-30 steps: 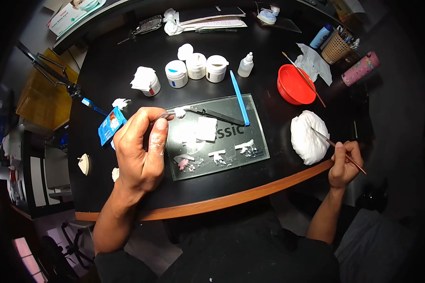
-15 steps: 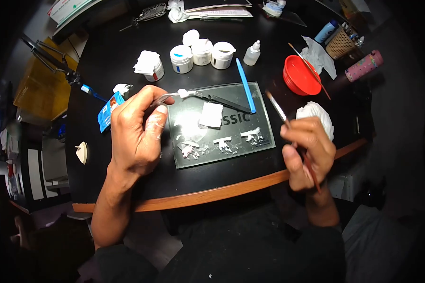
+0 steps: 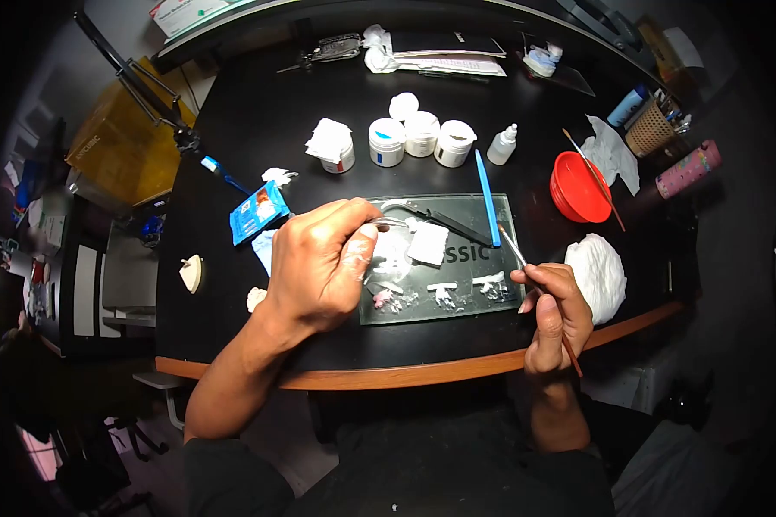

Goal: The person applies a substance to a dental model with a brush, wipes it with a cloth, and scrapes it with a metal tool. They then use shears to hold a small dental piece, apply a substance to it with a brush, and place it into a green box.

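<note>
My left hand (image 3: 323, 263) pinches a slim curved metal instrument (image 3: 391, 222), possibly tweezers, with a small white piece at its tip, just above a white square pad (image 3: 428, 246). White residue marks the thumb. In my right hand (image 3: 556, 314) is a paintbrush (image 3: 513, 246), its bristles near the right side of the glass slab (image 3: 409, 316). On this slab lie the pad, several small heaps of white paste (image 3: 444, 295), a blue stick (image 3: 488, 202) and a black-handled tool (image 3: 457, 222).
Several white jars (image 3: 386, 144) and a dropper bottle (image 3: 502, 145) stand behind the slab. To the right are a red bowl (image 3: 573, 194) with another brush across it and a wad of white tissue (image 3: 597, 277). A blue packet (image 3: 259, 212) lies left.
My left hand has brought the instrument and white piece over to the pad. The right hand has moved slightly left and down, and the brush tip is now by the slab. The view has shifted.
</note>
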Demonstrator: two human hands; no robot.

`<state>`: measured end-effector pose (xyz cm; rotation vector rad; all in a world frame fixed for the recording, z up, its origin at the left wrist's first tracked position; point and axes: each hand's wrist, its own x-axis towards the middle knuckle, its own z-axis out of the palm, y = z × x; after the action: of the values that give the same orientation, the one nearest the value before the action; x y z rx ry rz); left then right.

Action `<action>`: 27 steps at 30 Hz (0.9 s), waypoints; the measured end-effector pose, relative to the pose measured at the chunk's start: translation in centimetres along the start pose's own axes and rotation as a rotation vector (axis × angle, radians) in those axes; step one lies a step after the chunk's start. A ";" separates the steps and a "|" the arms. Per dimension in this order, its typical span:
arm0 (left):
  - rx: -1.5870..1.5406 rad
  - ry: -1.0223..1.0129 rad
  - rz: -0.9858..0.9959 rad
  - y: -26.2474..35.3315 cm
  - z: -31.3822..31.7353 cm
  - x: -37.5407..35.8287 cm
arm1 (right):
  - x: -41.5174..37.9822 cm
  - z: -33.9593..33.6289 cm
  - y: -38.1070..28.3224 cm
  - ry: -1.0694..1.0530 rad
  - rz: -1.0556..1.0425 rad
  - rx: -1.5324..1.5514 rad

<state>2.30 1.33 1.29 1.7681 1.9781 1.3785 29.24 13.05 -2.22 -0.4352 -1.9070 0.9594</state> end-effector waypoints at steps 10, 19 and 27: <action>0.279 0.068 -0.044 1.2 0.7 -0.5 | -1.0 0.3 0.9 0.062 0.020 0.036; 0.143 0.022 -0.068 1.6 0.9 -0.7 | -3.1 -0.6 -0.5 0.141 0.192 0.013; 0.097 -0.029 -0.085 1.8 1.0 -0.7 | -3.0 0.3 -1.2 0.046 0.152 -0.205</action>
<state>4.45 1.06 1.65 1.7110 2.1120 1.2437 30.67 10.25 -3.14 -0.7260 -1.9593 0.8455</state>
